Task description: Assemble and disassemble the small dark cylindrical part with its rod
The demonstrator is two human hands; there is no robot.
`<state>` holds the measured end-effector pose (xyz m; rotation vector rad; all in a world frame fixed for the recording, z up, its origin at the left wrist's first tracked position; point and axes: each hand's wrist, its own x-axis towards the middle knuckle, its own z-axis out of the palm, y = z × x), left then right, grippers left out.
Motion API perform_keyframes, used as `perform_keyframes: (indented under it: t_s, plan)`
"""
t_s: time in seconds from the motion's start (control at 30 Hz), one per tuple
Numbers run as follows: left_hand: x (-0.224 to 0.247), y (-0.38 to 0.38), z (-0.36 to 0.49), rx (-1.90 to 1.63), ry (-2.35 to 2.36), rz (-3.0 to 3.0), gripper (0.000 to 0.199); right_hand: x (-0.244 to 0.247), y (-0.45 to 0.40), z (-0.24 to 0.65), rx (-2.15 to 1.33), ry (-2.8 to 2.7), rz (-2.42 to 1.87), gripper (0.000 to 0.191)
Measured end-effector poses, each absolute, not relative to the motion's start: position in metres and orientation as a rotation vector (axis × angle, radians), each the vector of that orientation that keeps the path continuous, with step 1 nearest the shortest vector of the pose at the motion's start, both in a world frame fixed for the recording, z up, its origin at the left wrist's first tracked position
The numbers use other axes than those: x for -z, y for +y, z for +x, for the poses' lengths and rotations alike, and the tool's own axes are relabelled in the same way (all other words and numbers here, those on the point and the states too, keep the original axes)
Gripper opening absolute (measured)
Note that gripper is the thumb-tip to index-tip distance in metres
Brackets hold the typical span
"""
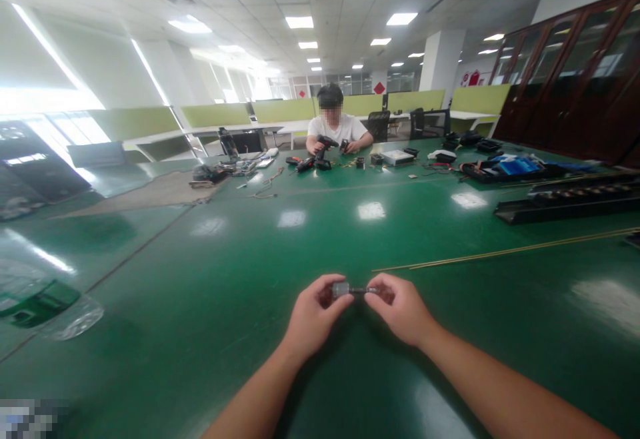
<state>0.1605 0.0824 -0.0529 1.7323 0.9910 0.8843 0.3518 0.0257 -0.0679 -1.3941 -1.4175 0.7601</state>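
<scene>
Over the green tabletop [240, 246], both of my hands hold one small part between them. It has a short grey, translucent-looking cylinder [341, 289] at its left end and a thin dark shaft [359, 290] running right. My left hand [314, 314] pinches the cylinder between thumb and fingers. The shaft's right end sits in the pinch of my right hand [400, 309], where a bit of metal shows at the fingertips. The part lies roughly level; its exact kind is too small to make out.
Two thin brass-coloured rods [480, 254] lie just beyond my right hand. A clear plastic bottle [45, 306] is at left. Black rails [565, 206] and a tray of tools [515, 167] occupy the right. Across the table a person [340, 126] handles a power drill [325, 149].
</scene>
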Motion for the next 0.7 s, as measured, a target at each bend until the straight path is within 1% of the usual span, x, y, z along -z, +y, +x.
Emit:
perform_keyframes:
  t_s: [0.13,0.2,0.33,0.4,0.47,0.57,0.63,0.7]
  plan:
    - [0.055,0.084,0.160,-0.889,0.973,1.687,0.039,0.073,0.028,0.353,-0.774,-1.371,-1.382,0.016]
    - [0.055,0.085,0.160,-0.920,0.974,1.667,0.039,0.076,0.032,0.355,-0.850,-1.295,-1.340,0.020]
    - [0.055,0.088,0.158,-1.084,0.999,1.525,0.039,0.081,0.041,0.361,-1.006,-1.048,-1.189,0.040]
    - [0.055,0.089,0.156,-1.192,0.975,1.384,0.039,0.081,0.043,0.362,-1.055,-0.986,-1.147,0.046]
    - [0.053,0.089,0.152,-1.236,0.926,1.220,0.041,0.080,0.043,0.361,-1.080,-0.986,-1.131,0.048]
    - [0.045,0.087,0.143,-1.177,0.885,1.021,0.046,0.079,0.041,0.360,-1.091,-1.027,-1.125,0.048]
    - [0.034,0.084,0.134,-1.170,0.914,0.985,0.048,0.078,0.041,0.360,-1.095,-1.035,-1.124,0.048]
    - [0.019,0.079,0.119,-1.202,0.988,1.030,0.045,0.079,0.042,0.359,-1.097,-1.033,-1.126,0.048]
